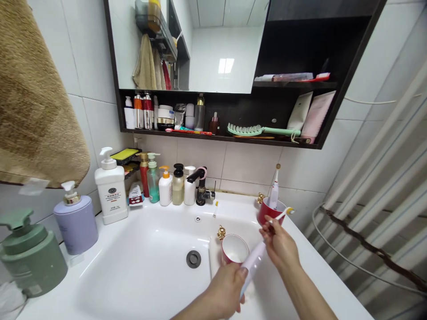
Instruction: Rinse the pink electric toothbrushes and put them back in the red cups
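Observation:
My left hand (227, 286) is wrapped round the pale pink handle of an electric toothbrush (255, 260), held slanted over the right side of the sink. Just above, the fingers of my right hand (280, 242) pinch the white neck of a brush head (283, 213) with yellowish bristles. My fingers cover where neck and handle meet, so I cannot tell if they are joined. A red cup (235, 249), white inside, stands beside my left hand. Behind my right hand, another red cup (263, 213) holds a second electric toothbrush (274, 193) upright.
The white sink (150, 253) has a dark drain (193, 259) and a black faucet (201, 191). Several pump bottles (166, 189) line its back and left edges. Above hangs a mirror cabinet (220, 84) with toiletries. A small brush head (216, 208) lies near the faucet. Pipes run at right.

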The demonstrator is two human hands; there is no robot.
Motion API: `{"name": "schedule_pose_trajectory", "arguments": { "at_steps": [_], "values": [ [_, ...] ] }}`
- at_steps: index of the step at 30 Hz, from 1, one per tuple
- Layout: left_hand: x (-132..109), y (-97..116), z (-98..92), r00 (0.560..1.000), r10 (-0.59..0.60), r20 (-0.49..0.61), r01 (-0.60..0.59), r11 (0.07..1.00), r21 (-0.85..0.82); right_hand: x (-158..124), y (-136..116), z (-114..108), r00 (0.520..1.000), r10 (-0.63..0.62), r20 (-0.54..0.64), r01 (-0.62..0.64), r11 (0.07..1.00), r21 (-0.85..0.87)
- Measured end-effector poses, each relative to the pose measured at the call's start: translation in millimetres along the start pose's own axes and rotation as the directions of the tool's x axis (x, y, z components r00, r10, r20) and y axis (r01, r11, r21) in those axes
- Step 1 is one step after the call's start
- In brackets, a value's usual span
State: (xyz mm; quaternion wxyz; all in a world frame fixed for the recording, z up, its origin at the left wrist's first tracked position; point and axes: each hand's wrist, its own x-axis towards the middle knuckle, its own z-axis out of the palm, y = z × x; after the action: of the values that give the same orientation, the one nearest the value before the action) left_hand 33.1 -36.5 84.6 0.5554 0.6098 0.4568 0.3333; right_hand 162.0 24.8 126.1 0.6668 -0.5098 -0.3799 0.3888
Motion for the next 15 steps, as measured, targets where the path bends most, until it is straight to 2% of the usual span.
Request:
{"name": "schedule_pose_trajectory", "arguments": {
  "at_steps": [2, 5, 7, 10, 15],
  "values": [
    [2.2, -0.8, 0.3, 1.000, -0.001, 0.001, 0.001, 0.996, -0.088, 10.2, 3.6, -0.1, 1.000, 0.000, 0.027, 0.003, 0.994, -0.110],
    [7.7, 2.0, 0.7, 0.989, -0.019, -0.150, -0.026, 0.956, -0.292, 27.3, 14.1, 12.4, 0.994, 0.027, 0.109, 0.013, 0.937, -0.350],
    [11.3, 4.0, 0.6, 0.972, -0.063, -0.226, -0.028, 0.925, -0.378, 40.7, 22.5, 27.0, 0.991, 0.041, 0.129, 0.031, 0.857, -0.514],
    [14.5, 4.8, 0.4, 0.967, -0.110, -0.228, -0.002, 0.897, -0.442, 61.7, 34.2, 48.8, 0.988, 0.072, 0.138, 0.048, 0.704, -0.709],
    [16.3, 2.7, 0.8, 0.965, -0.122, -0.232, 0.004, 0.892, -0.451, 84.2, 51.4, 67.0, 0.971, 0.146, 0.188, 0.089, 0.509, -0.856]
  ]
}}
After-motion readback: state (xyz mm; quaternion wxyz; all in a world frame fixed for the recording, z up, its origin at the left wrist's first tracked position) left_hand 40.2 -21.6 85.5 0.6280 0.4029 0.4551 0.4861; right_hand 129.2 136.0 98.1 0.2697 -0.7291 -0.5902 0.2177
